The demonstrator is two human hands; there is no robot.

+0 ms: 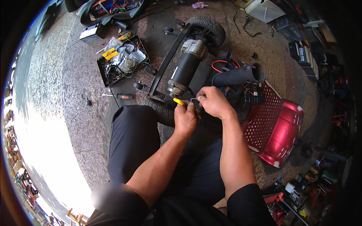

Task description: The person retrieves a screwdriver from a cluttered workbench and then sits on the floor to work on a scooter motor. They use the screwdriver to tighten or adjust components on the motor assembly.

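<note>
My right hand (213, 101) pinches a small L-shaped hex key (193, 99) between thumb and fingertips. Close beside it, my left hand (185, 117) is curled around a dark part at the near end of the motor; the fingers hide most of that part. A yellow lever (178, 101) sticks out by my left fingertips. The black cylindrical motor (183, 69) has a silver gearbox (195, 47) at its far end. It belongs to a small wheeled axle unit with a black frame bar (167, 63), a far tyre (215, 29) and a near tyre (161, 111).
An open black tray (103, 77) of small parts and bags lies left, near a screwdriver (125, 96). Right are a black tube (234, 76), wiring with a connector block (256, 94) and a red shell cover (281, 131). Batteries (92, 33) stand farther off.
</note>
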